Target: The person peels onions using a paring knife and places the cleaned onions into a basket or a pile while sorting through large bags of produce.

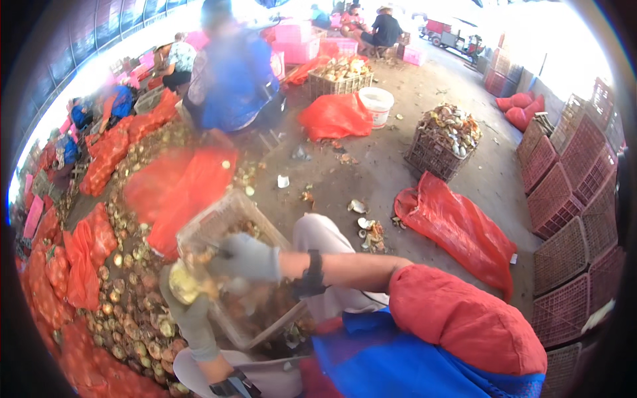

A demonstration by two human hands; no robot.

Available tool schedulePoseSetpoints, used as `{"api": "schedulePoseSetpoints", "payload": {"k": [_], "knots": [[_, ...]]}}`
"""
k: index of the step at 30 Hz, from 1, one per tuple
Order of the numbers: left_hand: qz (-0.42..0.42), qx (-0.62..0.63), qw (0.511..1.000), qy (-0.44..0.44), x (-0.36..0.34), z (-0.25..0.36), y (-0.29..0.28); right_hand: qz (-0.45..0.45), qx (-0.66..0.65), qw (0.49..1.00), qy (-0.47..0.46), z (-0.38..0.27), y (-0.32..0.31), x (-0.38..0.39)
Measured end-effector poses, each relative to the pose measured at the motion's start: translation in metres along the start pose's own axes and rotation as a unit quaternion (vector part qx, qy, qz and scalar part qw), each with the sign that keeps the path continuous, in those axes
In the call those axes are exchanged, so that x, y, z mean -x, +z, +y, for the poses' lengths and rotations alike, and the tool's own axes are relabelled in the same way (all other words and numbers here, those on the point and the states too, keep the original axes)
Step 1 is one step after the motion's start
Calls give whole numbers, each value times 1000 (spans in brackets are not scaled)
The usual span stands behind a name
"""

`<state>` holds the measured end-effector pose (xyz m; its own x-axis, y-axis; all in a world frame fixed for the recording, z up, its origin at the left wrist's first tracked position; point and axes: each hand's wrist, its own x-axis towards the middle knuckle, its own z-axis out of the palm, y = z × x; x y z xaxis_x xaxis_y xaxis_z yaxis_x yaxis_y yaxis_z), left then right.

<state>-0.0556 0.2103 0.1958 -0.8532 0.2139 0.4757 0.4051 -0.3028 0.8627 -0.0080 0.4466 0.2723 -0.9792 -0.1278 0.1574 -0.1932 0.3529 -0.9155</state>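
My left hand [196, 328], in a grey glove, is closed around a pale yellow onion [184, 284] over the left side of a plastic crate [211, 224]. Just beside the onion is my right hand [247, 257], also gloved in grey. Its fingers look curled, but motion smears them, and whatever they hold cannot be made out. The crate sits tilted between my knees, with blurred brownish scraps inside.
Loose onions [133, 318] are heaped at my left, among red mesh sacks [83, 259]. A scrap-filled crate [438, 149], a white bucket [376, 106] and a flat red sack [458, 232] lie ahead. Stacked crates [561, 265] line the right. A blue-clad person [235, 83] sits nearby.
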Motion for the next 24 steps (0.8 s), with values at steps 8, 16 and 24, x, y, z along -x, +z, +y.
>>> {"api": "schedulePoseSetpoints", "payload": {"k": [8, 16, 24], "knots": [[52, 180, 971, -146, 4, 38, 43, -50, -180, 981, 51, -97, -32, -31], [2, 258, 951, -169, 13, 33, 29, -65, -265, 912, 308, 64, 20, 24], [13, 200, 961, -191, 8, 35, 30, 13, 302, 916, -265, -16, -8, 14]]}}
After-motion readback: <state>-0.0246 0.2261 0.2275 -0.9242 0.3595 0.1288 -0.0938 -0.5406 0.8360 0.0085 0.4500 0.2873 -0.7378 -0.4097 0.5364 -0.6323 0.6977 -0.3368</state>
